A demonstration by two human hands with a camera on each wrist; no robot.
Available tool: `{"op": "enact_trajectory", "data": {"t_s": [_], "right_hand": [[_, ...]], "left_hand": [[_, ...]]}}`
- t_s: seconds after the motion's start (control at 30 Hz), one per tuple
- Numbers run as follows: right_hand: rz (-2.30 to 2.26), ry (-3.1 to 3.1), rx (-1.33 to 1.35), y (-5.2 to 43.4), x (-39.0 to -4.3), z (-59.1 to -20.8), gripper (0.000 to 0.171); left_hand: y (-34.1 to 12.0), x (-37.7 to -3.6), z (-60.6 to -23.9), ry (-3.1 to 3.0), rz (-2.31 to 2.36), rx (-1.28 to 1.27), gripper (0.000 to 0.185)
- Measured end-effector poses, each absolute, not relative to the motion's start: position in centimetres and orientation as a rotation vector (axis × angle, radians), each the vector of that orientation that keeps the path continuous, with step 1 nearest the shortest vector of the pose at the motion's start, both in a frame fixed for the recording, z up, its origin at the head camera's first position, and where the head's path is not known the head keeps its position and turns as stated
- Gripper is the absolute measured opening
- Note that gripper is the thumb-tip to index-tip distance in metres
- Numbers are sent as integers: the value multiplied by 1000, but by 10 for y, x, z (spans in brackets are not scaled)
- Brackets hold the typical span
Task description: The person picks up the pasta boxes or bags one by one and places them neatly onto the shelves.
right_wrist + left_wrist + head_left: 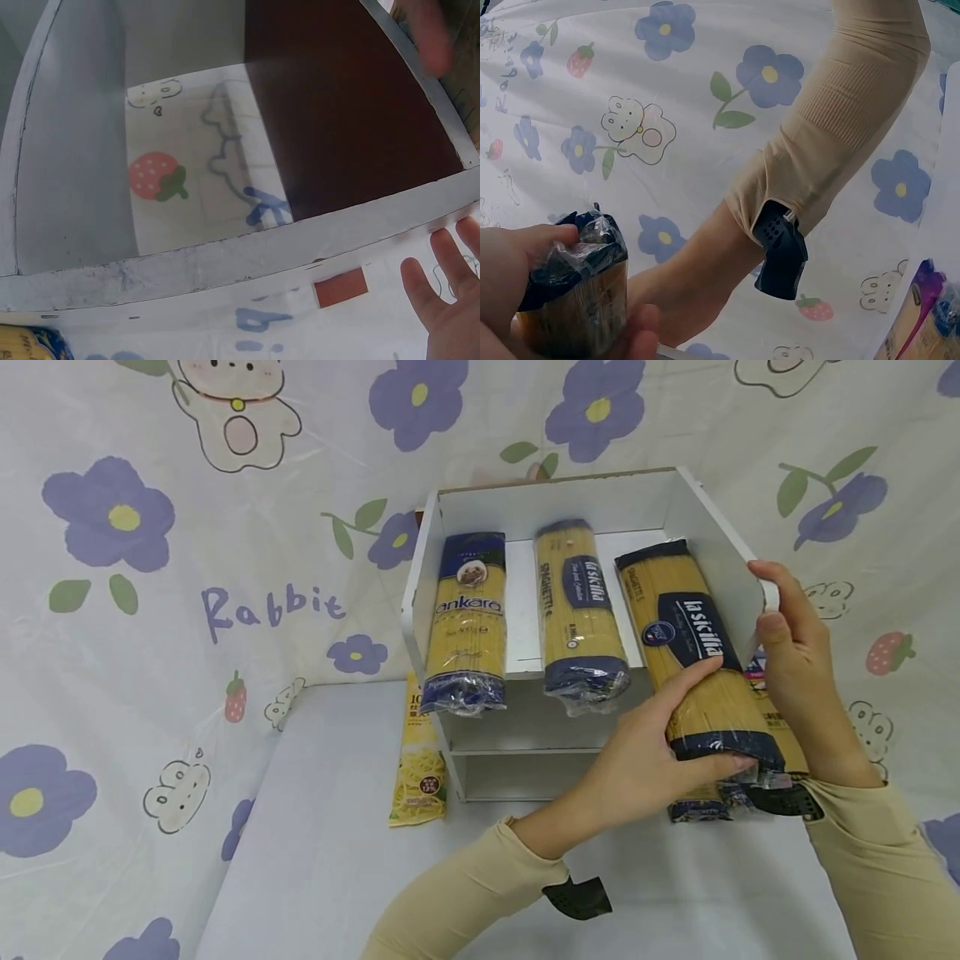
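Observation:
A white shelf unit (555, 497) stands on the table, with packs of spaghetti lying on its top level. My left hand (637, 760) grips the lower end of the rightmost la Sicilia spaghetti pack (701, 627), which tilts along the right side wall. In the left wrist view the pack's crinkled dark-blue end (577, 262) shows between thumb and fingers. My right hand (802, 677) holds the front edge of that wall, index finger over the corner and thumb at the front. A la Sicilia pack (577, 602) lies in the middle, an Ankara spaghetti pack (468, 618) at the left.
A yellow pasta pack (420, 760) leans beside the shelf's left side. More packs (701, 802) stand low at the right, partly behind my hands. Lower compartments (525, 777) open below the top level. A patterned cloth (247, 527) hangs behind the white table (322, 860).

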State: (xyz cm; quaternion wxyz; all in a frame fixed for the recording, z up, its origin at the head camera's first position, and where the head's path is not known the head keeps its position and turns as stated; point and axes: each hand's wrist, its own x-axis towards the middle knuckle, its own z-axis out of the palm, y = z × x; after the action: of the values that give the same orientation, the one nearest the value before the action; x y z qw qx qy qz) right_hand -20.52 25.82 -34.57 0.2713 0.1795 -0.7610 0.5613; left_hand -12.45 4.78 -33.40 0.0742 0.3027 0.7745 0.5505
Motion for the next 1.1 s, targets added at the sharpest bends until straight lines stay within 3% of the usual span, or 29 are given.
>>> {"op": "enact_trajectory", "data": {"t_s": [0.17,0.43,0.67,0.9,1.1], "right_hand": [[1498,-2069,478,256,-204,-345,45],[1512,-2117,455,259,-205,-344,44],[1547,-2090,445,256,-203,-342,44],[1558,-2088,411,255,-201,-342,45],[1560,-2058,414,255,-202,-343,49]], "left_hand": [[35,-116,-319,2328,1433,866,81],[10,-96,-293,1901,1440,1019,45],[15,-90,-306,1283,1597,1081,63],[22,-95,-323,1353,1645,1214,66],[27,-101,-325,1348,1690,1170,63]]}}
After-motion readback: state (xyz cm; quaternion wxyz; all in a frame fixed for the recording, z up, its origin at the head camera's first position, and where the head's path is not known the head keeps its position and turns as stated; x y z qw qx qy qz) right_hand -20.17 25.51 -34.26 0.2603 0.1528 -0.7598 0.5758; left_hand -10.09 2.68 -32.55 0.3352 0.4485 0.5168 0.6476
